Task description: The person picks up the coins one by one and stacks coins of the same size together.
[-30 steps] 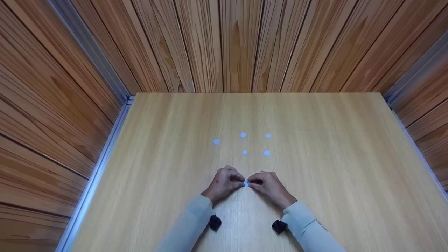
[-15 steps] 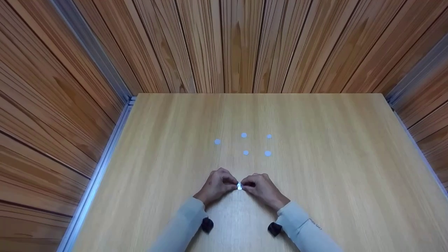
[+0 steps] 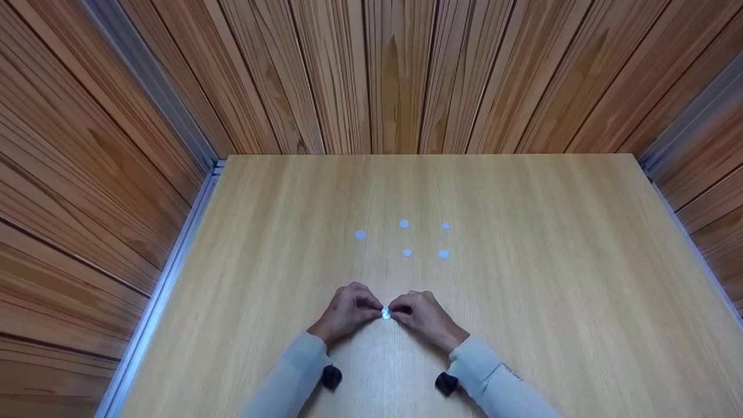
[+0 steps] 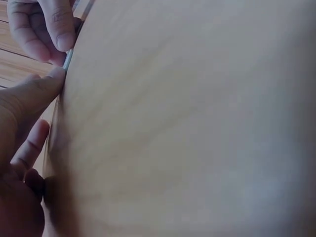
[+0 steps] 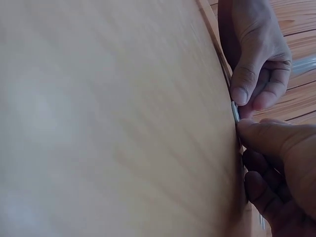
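Both hands meet near the front middle of the table in the head view. Between them is a small, thin, pale disc (image 3: 386, 313), glinting in the light. My left hand (image 3: 347, 312) pinches its left edge with thumb and fingers, and my right hand (image 3: 422, 316) pinches the right edge. From the left wrist the disc (image 4: 68, 59) shows edge-on as a narrow pale strip between the fingertips, just at the table surface. The right wrist view gives the same edge-on disc (image 5: 235, 111), mostly covered by thumbs; whether it touches the table cannot be told.
Several flat pale-blue round discs lie apart beyond the hands, among them a left one (image 3: 360, 235), a back middle one (image 3: 404, 223) and a front right one (image 3: 443, 254). The wooden table (image 3: 551, 261) is bounded by plank walls (image 3: 395, 75) and a metal rail (image 3: 168, 278).
Both hands have slid left and slightly toward the front edge together, still pinching the small disc between them. The discs on the table stay where they were.
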Demonstrator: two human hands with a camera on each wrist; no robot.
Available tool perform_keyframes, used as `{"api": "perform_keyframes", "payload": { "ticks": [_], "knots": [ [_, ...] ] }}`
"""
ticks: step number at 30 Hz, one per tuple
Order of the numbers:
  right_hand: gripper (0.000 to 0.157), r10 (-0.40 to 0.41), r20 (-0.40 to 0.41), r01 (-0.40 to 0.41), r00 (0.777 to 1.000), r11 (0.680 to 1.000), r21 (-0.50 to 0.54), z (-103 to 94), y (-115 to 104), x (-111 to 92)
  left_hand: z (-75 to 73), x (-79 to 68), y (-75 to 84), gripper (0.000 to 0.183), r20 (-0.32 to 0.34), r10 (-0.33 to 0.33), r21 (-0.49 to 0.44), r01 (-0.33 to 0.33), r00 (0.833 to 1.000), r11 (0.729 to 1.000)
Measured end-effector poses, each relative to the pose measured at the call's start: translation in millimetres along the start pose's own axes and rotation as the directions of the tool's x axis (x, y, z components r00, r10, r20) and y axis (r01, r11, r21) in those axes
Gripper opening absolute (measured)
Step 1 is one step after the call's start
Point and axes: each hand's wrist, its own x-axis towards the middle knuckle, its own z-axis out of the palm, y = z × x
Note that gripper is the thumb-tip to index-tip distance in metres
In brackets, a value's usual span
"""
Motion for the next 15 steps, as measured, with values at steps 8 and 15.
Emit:
{"api": "perform_keyframes", "payload": {
  "ticks": [8, 15],
  "knots": [
    [0.009, -0.031, 0.015, 0.031, 0.999, 1.000, 0.000, 7.5, -1.1, 1.9, -6.6, -5.8, -4.4, 0.010, 0.006, 0.015, -0.009, -0.015, 1.000, 1.000],
    [0.009, -0.035, 0.030, 0.035, 0.999, 0.999, 0.014, 10.3, -6.9, 4.6, -11.0, -9.8, -6.8, 0.008, 0.018, 0.014, -0.047, -0.013, 1.000, 0.999]
  ]
}}
